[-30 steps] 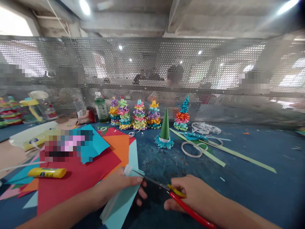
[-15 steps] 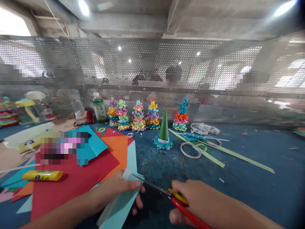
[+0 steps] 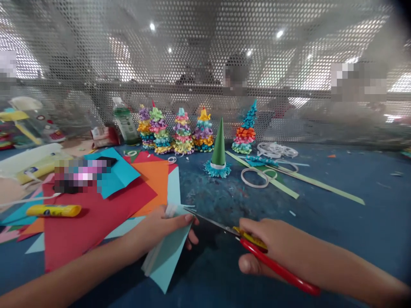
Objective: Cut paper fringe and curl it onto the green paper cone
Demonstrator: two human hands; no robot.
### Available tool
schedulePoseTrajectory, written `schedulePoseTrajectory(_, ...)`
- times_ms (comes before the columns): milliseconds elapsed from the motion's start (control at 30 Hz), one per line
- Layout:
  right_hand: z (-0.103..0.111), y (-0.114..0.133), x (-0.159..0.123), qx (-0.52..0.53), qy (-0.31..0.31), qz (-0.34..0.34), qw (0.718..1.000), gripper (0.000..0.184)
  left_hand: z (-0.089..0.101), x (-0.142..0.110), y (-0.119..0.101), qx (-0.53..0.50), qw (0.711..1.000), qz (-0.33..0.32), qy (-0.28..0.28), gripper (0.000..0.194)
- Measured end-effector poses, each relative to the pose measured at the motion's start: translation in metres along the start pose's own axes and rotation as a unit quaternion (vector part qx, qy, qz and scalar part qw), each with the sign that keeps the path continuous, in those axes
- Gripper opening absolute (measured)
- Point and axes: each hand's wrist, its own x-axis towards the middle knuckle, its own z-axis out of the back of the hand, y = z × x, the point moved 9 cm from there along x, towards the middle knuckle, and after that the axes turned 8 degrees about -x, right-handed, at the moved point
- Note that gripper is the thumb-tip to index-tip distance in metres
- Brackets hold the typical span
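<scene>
- Blue speckled bench below a perforated metal screen
- Left hand closed, pinching folded pale blue paper
- Right hand gripping red-handled scissors, blade tips at the paper's edge
- Red paper and glue stick left of the hands
- Green paper cone farther ahead on the bench

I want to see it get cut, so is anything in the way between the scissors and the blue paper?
Nothing visible is. The scissors in the right hand have their blades right at the edge of the pale blue paper, which the left hand holds.
</scene>
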Motion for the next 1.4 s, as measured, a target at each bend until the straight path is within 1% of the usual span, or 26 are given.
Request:
schedulePoseTrajectory(100, 0.007, -0.009, -0.009, 0.003, -0.003, -0.006, 1.000, 0.052, -0.020, 0.000, -0.006, -0.011, 1.000, -0.012, 0.005, 0.051)
schedulePoseTrajectory(200, 0.012, -0.026, -0.021, 0.004, -0.002, -0.019, 1.000, 0.050, -0.040, 0.006, -0.007, -0.026, 0.999, -0.024, 0.028, 0.051)
schedulePoseTrajectory(300, 0.014, -0.049, -0.033, -0.008, -0.003, -0.033, 0.999, 0.049, -0.059, 0.016, -0.001, -0.018, 0.998, -0.019, 0.051, 0.049)
schedulePoseTrajectory(433, 0.015, -0.074, -0.046, -0.004, -0.005, -0.039, 0.999, 0.047, -0.084, 0.032, 0.002, -0.026, 0.998, -0.014, 0.048, 0.049)
schedulePoseTrajectory(567, 0.017, -0.090, -0.054, -0.012, -0.013, -0.047, 0.999, 0.050, -0.113, 0.046, 0.001, -0.036, 0.997, -0.015, 0.069, 0.050)
schedulePoseTrajectory(633, 0.018, -0.096, -0.057, -0.008, -0.019, -0.056, 0.998, 0.052, -0.121, 0.050, 0.000, -0.033, 0.997, -0.011, 0.072, 0.050)
schedulePoseTrajectory(700, 0.018, -0.102, -0.059, -0.010, -0.027, -0.067, 0.997, 0.054, -0.124, 0.053, -0.001, -0.033, 0.997, -0.009, 0.072, 0.050)
schedulePoseTrajectory(800, 0.016, -0.106, -0.061, -0.031, -0.034, -0.083, 0.996, 0.055, -0.123, 0.053, 0.000, -0.035, 0.997, -0.004, 0.074, 0.048)
schedulePoseTrajectory(933, 0.011, -0.109, -0.060, -0.047, -0.022, -0.105, 0.993, 0.056, -0.121, 0.052, 0.004, -0.037, 0.995, -0.005, 0.095, 0.044)
schedulePoseTrajectory(1133, 0.001, -0.115, -0.056, -0.030, 0.002, -0.126, 0.992, 0.058, -0.121, 0.054, 0.006, -0.030, 0.993, -0.015, 0.114, 0.037)
schedulePoseTrajectory(1267, -0.002, -0.122, -0.054, -0.040, -0.006, -0.128, 0.991, 0.060, -0.120, 0.054, 0.006, -0.022, 0.993, -0.011, 0.113, 0.035)
schedulePoseTrajectory(1400, -0.001, -0.123, -0.052, -0.057, -0.010, -0.130, 0.990, 0.061, -0.118, 0.054, 0.006, -0.017, 0.993, -0.011, 0.113, 0.031)
